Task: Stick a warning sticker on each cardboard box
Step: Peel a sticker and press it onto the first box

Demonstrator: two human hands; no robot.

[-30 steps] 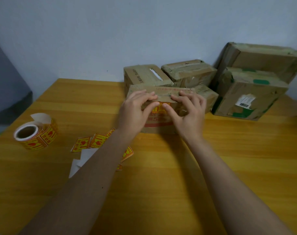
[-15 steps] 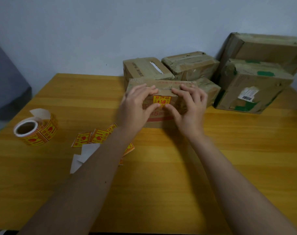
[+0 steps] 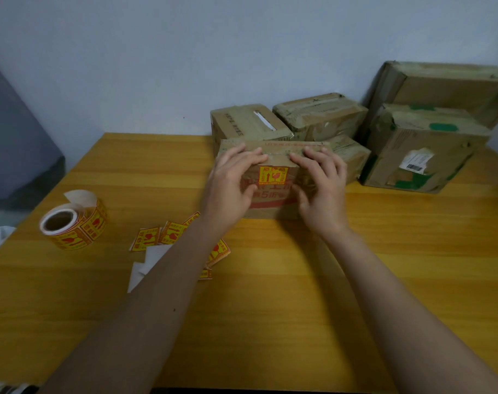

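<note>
A pale blue-grey wall [image 3: 185, 52] is standing behind the yellow wooden table [image 3: 270, 308] we are working at. Taking the front cardboard box [image 3: 273, 206] as our landmark: it is sitting toward the table's far side, with the rest of the boxes crowded behind it and to its right. The biggest box [image 3: 446, 86] is leaning against the wall far to its right, and a green-patched box [image 3: 418, 155] with a shipping label is sitting in front of that one. Directly behind our box two smaller boxes [image 3: 242, 123] are resting, and another is peeking out at its right end.

Our left hand [image 3: 230, 189] is gripping the box's left end, fingers curled over the top edge and thumb on the front face. Our right hand [image 3: 321, 189] is doing the same at the right end. Between the two hands the warning sticker [image 3: 272, 175] is lying stuck on the front face, just under the top edge.

Well to the left of the box the sticker roll [image 3: 71, 223] is lying on its side. Between roll and box, loose stickers [image 3: 156, 237] and white backing scraps [image 3: 145, 265] are lying scattered, partly hidden by our left forearm, so their count is hard to tell.
</note>
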